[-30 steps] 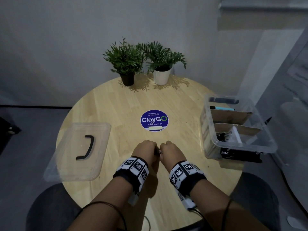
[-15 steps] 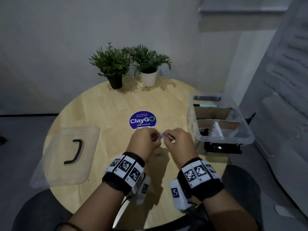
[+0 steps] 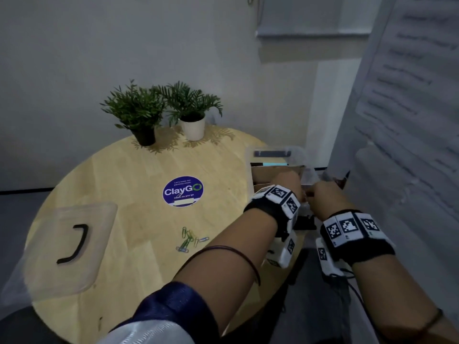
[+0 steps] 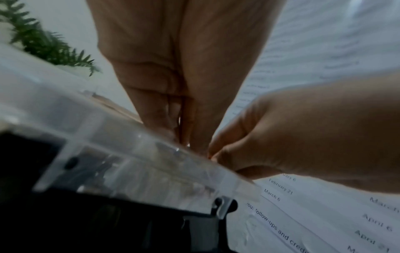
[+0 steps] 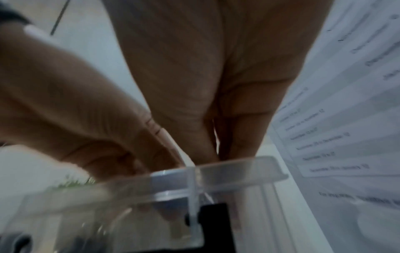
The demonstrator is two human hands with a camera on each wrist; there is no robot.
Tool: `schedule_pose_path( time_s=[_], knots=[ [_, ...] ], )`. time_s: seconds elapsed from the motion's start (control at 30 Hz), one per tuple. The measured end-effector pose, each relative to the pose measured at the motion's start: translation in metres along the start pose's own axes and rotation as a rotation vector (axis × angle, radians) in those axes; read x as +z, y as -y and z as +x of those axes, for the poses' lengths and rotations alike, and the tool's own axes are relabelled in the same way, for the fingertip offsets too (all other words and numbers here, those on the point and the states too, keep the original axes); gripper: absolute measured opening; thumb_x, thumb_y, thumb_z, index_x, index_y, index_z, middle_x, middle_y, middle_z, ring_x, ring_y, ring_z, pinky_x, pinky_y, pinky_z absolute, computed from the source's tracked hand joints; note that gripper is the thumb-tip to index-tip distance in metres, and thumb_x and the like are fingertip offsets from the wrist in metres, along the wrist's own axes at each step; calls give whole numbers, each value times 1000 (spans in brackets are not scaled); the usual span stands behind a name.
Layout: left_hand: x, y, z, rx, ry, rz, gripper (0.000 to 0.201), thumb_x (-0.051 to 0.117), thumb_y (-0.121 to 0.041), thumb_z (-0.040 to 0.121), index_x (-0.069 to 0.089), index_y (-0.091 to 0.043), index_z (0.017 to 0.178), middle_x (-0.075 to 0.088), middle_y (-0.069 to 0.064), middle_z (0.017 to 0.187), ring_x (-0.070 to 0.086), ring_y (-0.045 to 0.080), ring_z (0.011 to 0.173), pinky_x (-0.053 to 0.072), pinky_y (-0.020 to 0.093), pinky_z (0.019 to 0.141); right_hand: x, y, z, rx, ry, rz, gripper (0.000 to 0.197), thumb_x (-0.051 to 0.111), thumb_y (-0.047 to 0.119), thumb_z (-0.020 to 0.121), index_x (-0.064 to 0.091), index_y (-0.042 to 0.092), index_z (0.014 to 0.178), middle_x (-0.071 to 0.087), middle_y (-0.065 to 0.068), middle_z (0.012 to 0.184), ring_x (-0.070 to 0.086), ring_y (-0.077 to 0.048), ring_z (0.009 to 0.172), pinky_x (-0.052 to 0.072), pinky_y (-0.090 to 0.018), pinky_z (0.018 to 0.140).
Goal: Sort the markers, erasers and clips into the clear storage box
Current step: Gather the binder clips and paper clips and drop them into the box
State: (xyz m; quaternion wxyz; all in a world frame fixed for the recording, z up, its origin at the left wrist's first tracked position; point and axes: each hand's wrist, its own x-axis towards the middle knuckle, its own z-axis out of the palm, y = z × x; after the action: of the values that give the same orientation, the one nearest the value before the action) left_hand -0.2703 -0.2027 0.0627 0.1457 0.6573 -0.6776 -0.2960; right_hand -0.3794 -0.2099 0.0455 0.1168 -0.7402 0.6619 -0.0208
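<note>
1. Both hands, left hand (image 3: 285, 184) and right hand (image 3: 325, 197), hovered over the clear storage box (image 3: 295, 152); fingers bunched, contents unclear.
2. A marker (image 3: 270, 164) lay inside.
3. Loose paper clips (image 3: 190, 238) remained on the table (image 3: 124, 182).

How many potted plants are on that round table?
2. The plant in the black pot and the plant in the white pot stand side by side at the table's far edge.

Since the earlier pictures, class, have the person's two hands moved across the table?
Yes. Both the left hand and right hand have gone right, away from the round blue sticker, and now reach into the clear box at the table's right edge.
</note>
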Motion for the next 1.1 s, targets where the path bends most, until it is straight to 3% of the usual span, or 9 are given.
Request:
schedule_pose_path(
  time_s=[0.1,0.23,0.37,0.5,0.6,0.67,0.8,0.97,1.1],
  knots=[
    [3,-5,-1,-11,-16,95,29,47,-8,95,59,3,119,61,20,125,58,33,117,47,35,91,0,11,7,28,146,-51,42,35,3,97,38,-5,138,52,-21,134,55,-29,118,43,-33,88],
    [-4,1,-13,51,-20,137,28,49,-6,93,66,0,114,66,18,118,63,32,110,48,34,85,-3,13,3,14,138,-10,43,43,4,91,45,-4,134,56,-23,130,59,-30,111,44,-33,86],
    [-27,48,-63,230,-202,65,31,53,-10,89,66,-15,117,69,7,117,63,24,106,50,34,91,-6,24,-33,-147,-216,276,35,47,1,88,64,8,118,67,-20,112,62,-34,103,51,-39,90],
    [-43,152,-115,-95,-162,189,28,59,-30,90,62,-24,117,64,-3,117,61,17,106,46,27,88,11,69,-79,-353,-476,561,23,49,4,90,66,10,104,65,-6,104,59,-21,93,50,-32,80],
    [-38,219,-131,-425,-5,272,36,64,-37,82,62,-22,115,61,4,117,59,25,108,49,36,92,55,112,-88,-503,-350,569,21,51,3,87,66,13,97,61,1,96,58,-14,85,52,-30,76],
    [-32,237,-132,-492,9,236,38,68,-39,79,62,-20,112,57,5,115,58,25,107,48,38,94,90,139,-75,-510,-127,447,20,51,7,87,65,14,100,61,-1,102,58,-18,94,51,-34,83],
    [-22,252,-124,-475,-34,144,44,75,-34,76,59,-18,114,55,4,117,57,24,109,48,36,97,139,171,-44,-444,192,137,22,55,14,91,59,11,113,53,-7,120,49,-28,114,45,-38,93],
    [-16,260,-122,-449,-49,119,30,71,-32,79,65,-19,105,65,5,111,61,24,104,50,35,92,150,182,-24,-405,345,-14,11,58,12,90,60,5,98,61,-19,116,57,-34,109,41,-32,77],
    [-15,259,-121,-453,-71,80,21,67,-28,82,66,-22,103,68,1,110,61,23,105,52,35,92,146,173,-25,-476,377,-39,10,59,19,91,51,12,88,55,-15,103,58,-32,104,41,-32,79]
  ],
)
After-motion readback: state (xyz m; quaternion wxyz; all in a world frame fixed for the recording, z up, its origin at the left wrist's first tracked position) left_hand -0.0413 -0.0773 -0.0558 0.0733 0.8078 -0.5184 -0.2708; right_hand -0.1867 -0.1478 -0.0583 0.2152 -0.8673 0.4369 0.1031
